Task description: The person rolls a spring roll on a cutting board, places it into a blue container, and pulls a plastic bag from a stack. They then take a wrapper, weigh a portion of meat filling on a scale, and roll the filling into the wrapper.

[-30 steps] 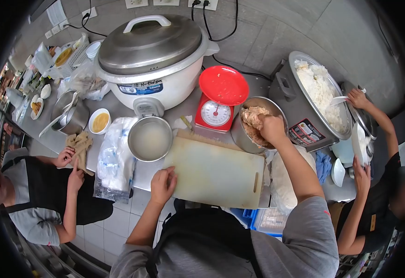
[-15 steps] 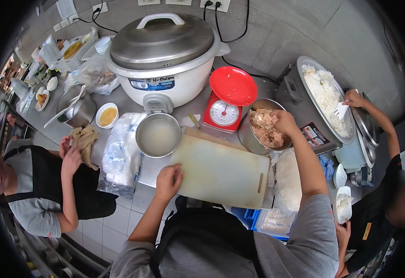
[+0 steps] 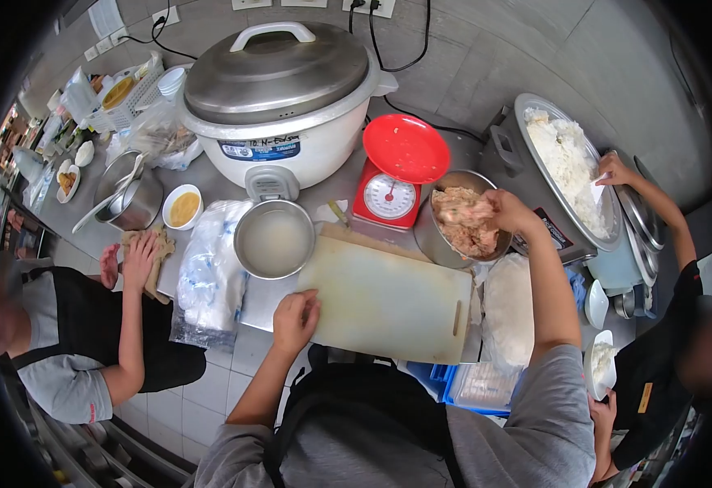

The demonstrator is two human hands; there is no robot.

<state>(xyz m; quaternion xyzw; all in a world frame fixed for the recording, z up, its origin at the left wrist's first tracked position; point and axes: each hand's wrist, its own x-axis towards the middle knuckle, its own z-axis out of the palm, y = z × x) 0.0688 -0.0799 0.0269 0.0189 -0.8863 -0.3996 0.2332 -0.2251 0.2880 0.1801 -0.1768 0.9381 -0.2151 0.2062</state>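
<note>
My right hand [image 3: 509,213] is in the round metal pot at the centre right, its fingers closed on the pinkish minced meat [image 3: 471,232]. The pot [image 3: 431,241] stands beside the red scale [image 3: 388,195]. My left hand [image 3: 297,320] rests at the left edge of the pale cutting board [image 3: 384,293], its fingers curled; whether anything is in them cannot be made out. Just beyond this hand is a metal bowl of cloudy liquid [image 3: 275,240]. Some brown paper shows under the board's far edge.
A large rice cooker [image 3: 279,150] stands at the back. On the left a co-worker's hand [image 3: 139,259] lies on a tan cloth. At the right another co-worker scoops rice [image 3: 563,163], holding a white bowl [image 3: 600,366]. Plastic bags [image 3: 209,268] lie left of the metal bowl.
My right hand has shifted slightly within the pot, with the meat at its fingers. The left co-worker's hand has flattened onto the cloth. The view has tilted a little.
</note>
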